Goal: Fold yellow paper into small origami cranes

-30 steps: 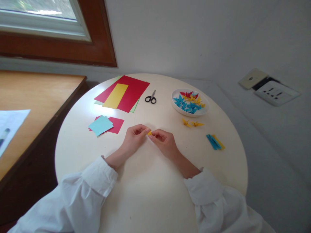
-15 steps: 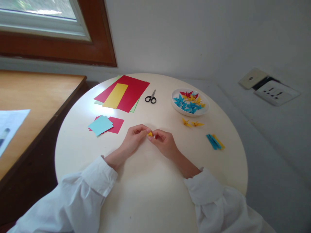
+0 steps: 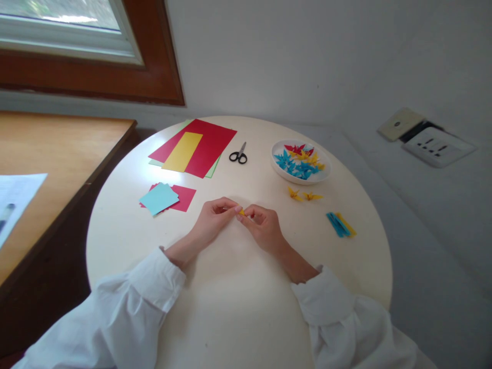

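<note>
Tabletop: we look down on a round white table set close to a pale wall.
Sleeves: white, cuffed, a left sleeve and a right sleeve at the near edge.
Left hand: our left hand pinches a small yellow paper piece at its thumb tip.
Right hand: fingers curled, the right hand grips the same piece from its other side.
Yellow piece: between both sets of fingertips, mid-table, mostly covered; its folds we cannot make out.
Right side: blue and yellow folded strips; farther in, two yellow folded birds.
Left side: light blue squares overlap red paper.
Beyond: black-handled scissors between a red sheet and a white dish of blue, yellow and red birds.
Background: wood-framed window, upper left.
</note>
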### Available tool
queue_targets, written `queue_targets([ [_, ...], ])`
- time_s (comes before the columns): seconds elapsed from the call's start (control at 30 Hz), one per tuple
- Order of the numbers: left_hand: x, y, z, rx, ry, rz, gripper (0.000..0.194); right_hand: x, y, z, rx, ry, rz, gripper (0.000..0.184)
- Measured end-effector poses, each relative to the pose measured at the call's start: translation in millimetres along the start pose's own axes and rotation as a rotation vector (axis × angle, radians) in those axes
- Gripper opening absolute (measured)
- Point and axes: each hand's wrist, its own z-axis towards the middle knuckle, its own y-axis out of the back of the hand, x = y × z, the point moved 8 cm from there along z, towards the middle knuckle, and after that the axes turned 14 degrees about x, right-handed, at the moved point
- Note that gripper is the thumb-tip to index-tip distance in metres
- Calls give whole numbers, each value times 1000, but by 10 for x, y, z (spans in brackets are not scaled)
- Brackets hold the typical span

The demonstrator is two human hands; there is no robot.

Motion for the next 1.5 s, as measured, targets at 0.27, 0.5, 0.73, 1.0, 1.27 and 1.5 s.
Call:
queue_targets([
  [0.27,35,29,5,-8,12,-26,19,-23,38,-10,-78,-37,32,11],
  [0.5,60,60,0,-51,17,-78,24,-3,49,-22,-86,-5,16,9],
  [0.73,141,25,15,4,67,-163,24,30,89,-45,-128,10,-31,12],
  [1.0,140,14,44,54,68,-195,21,16,126,-47,-141,54,17,17],
  [1.27,181,-50,52,133,90,-231,22,-2,123,-76,-150,145,121,13],
  [1.5,148,-1,51,110,63,-49,24,28,88,-68,-123,195,57,17],
])
